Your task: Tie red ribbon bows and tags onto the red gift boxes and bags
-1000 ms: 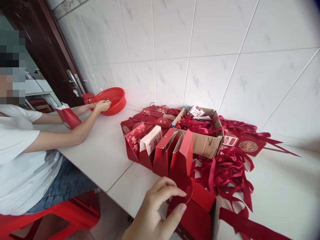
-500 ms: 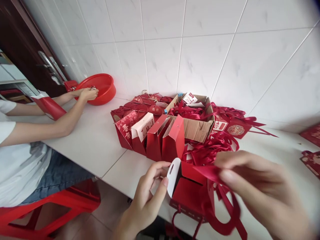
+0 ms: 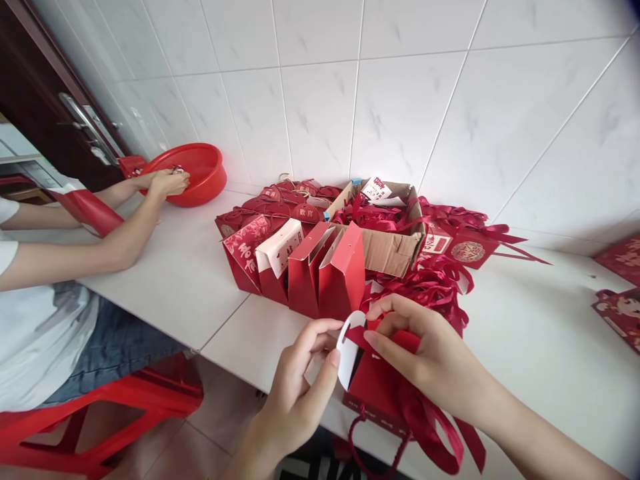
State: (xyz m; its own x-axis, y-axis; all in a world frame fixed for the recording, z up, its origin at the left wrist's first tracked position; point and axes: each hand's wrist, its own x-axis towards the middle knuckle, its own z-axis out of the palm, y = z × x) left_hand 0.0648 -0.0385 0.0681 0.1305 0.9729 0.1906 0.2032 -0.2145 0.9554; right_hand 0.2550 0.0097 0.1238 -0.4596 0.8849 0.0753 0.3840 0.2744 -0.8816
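Observation:
In front of me is a small red gift box with a twisted red cord handle. My left hand pinches the edge of its raised flap, whose inner side is white and has a slot. Between thumb and forefinger, my right hand holds the end of a wide dark red ribbon against that slot. Whether the tip has passed through, I cannot tell. The rest of the ribbon hangs in a loop below my right hand, over the box's side. My right hand hides part of the box.
Several red gift boxes stand beyond my hands, beside a cardboard box of ribbons. Loose ribbons lie near it. At left, a co-worker's hands are at a red basin; a red stool is below.
My right hand has moved left and brought the ribbon end to the slotted flap. My left hand keeps its hold on the flap. The view has shifted slightly.

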